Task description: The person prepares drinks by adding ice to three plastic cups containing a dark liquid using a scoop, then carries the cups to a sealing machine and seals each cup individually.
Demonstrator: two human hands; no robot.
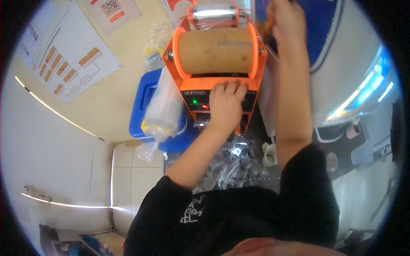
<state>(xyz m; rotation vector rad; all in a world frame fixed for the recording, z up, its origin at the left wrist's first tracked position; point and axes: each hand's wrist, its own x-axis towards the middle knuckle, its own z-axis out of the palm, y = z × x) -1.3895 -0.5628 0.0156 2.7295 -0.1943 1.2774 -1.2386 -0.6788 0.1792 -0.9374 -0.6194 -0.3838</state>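
An orange cup sealing machine [218, 82] with a black front panel stands ahead of me. A wide brown roll [213, 51] sits between its orange end discs, with a smaller silvery film roll [213, 15] behind it. My left hand [226, 104] rests on the front of the machine, fingers bent and slightly apart over the orange ledge. A green light and a red light glow beside it. Raised at the far right, my right hand [288, 21] is closed and slightly blurred near a blue surface [318, 25]. What it holds is too unclear to name.
Left of the machine, a bagged stack of clear plastic cups [164, 104] leans on a blue container [143, 96]. Crumpled clear plastic [235, 164] lies below the machine. A large white appliance [354, 72] stands at right. Paper sheets [70, 53] hang on the left wall.
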